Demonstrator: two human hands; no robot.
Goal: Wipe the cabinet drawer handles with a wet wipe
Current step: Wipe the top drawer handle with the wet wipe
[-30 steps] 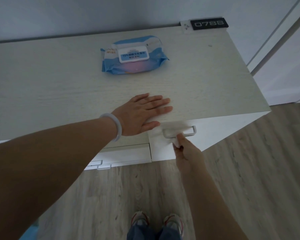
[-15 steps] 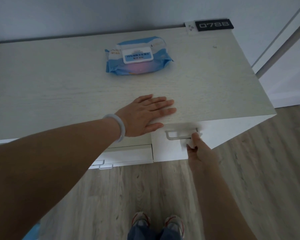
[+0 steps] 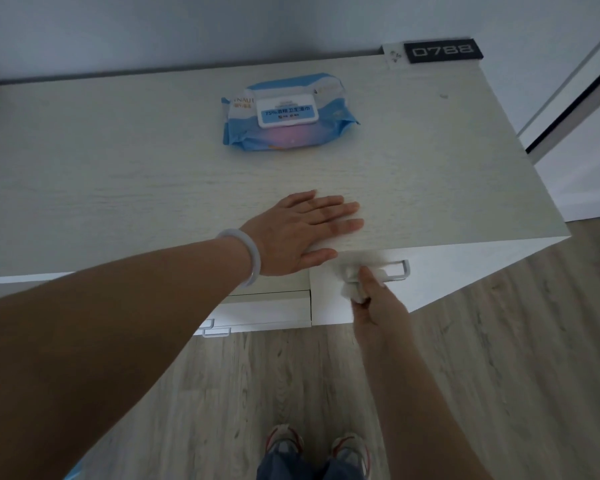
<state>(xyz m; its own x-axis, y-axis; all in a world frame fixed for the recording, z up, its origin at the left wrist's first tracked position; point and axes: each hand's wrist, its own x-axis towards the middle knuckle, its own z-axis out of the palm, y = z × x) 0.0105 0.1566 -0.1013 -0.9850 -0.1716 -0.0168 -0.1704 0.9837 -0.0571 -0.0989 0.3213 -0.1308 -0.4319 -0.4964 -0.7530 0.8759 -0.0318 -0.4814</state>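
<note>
My right hand (image 3: pixel 373 299) pinches a crumpled white wet wipe (image 3: pixel 352 282) and holds it against the left part of the top drawer's silver handle (image 3: pixel 397 270) on the white cabinet front. The handle's right end shows; its left end is covered by the wipe. My left hand (image 3: pixel 305 230) lies flat, fingers straight, on the pale wood cabinet top (image 3: pixel 118 174) near its front edge, just above the handle. Lower drawer handles (image 3: pixel 215 329) peek out below my left forearm.
A blue pack of wet wipes (image 3: pixel 288 114) lies on the cabinet top toward the back. A black number plate (image 3: pixel 442 50) sits at the back right corner. A white door and wall stand to the right. Grey wood floor and my shoes (image 3: pixel 317 445) are below.
My right hand has slid the wipe leftward along the handle, from its right end to its left part. The left hand has stayed flat on the cabinet top.
</note>
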